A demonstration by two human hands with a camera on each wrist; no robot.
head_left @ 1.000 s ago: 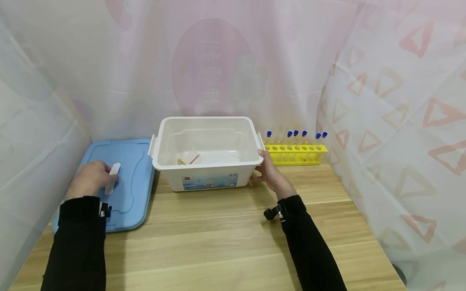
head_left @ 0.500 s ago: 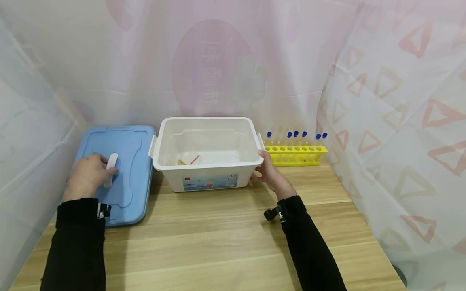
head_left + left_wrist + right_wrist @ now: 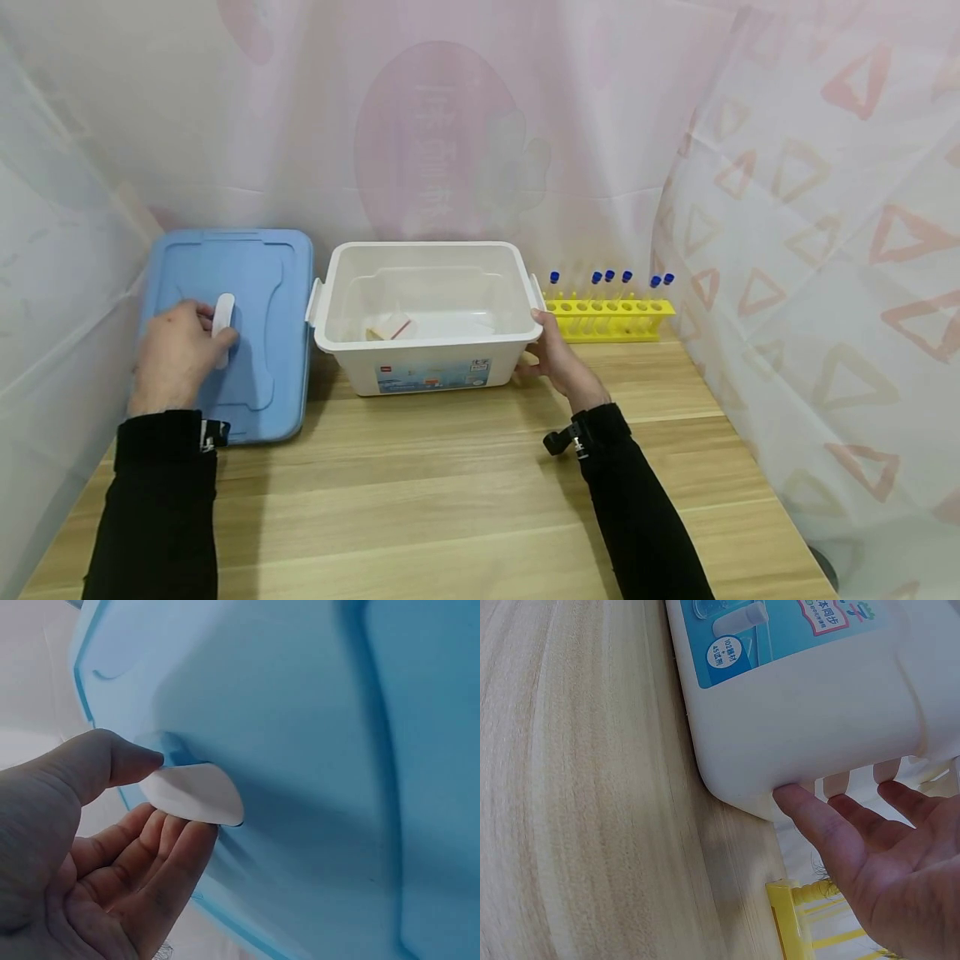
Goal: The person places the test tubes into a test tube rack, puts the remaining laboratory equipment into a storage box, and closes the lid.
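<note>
In the head view, my left hand (image 3: 174, 354) pinches the white handle (image 3: 223, 329) of a blue lid (image 3: 258, 258) at the left. The left wrist view shows the thumb above this handle and the fingers below it. A shadow lies beside the lid's right edge; whether the lid is fully off the table cannot be told. My right hand (image 3: 561, 362) touches the right end of a white storage bin (image 3: 423, 354), its fingertips against the wall in the right wrist view. Inside the bin lies a small pale piece with a red edge (image 3: 392, 327), partly hidden by the front wall.
A yellow test tube rack (image 3: 611, 308) holding several blue-capped tubes stands just right of the bin. Patterned curtains (image 3: 442, 125) hang behind and on both sides of the wooden table (image 3: 450, 492).
My left hand has moved the blue lid toward the back curtain, beside the bin, with its handle turning more upright. The right hand and the bin have kept their places.
</note>
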